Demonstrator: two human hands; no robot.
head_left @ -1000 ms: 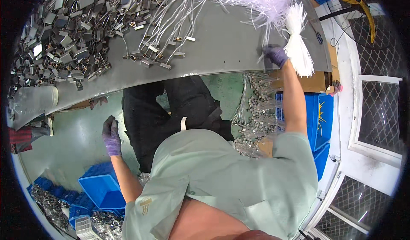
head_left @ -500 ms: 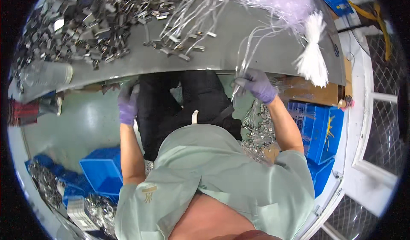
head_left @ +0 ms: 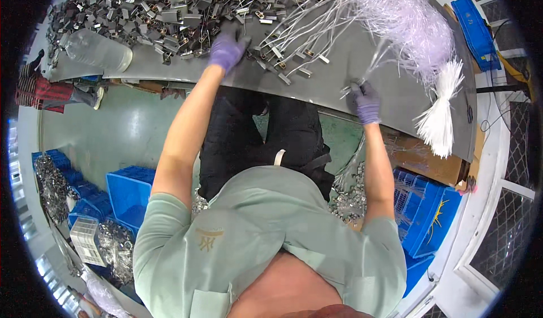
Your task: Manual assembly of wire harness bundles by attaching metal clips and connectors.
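Head camera: a big grey table (head_left: 346,53) is seen across the top. Much of its left side is covered by a wide pile of small metal pieces (head_left: 169,15), dark and silver, all jumbled up. On the right side, a big fluffy heap of thin, shiny strands (head_left: 407,24) is spread, tinted light purple. Below the table's right end a blue crate (head_left: 425,227) is seen, and a blue bin (head_left: 129,196) is set on the floor at the left. A thick white bundle (head_left: 445,106), shaped like a broom, is laid near the table's right edge. A clear plastic bottle (head_left: 97,50) is laid on its side, next to the pile. The left hand (head_left: 227,49), in a purple glove, is placed at the near edge of the pile; whether its fingers are clamped on anything cannot be told. The right hand (head_left: 366,98), gloved too, is held at the table's front edge, its fingers pressed together on a few thin wires (head_left: 375,63), which are stretched toward the heap.
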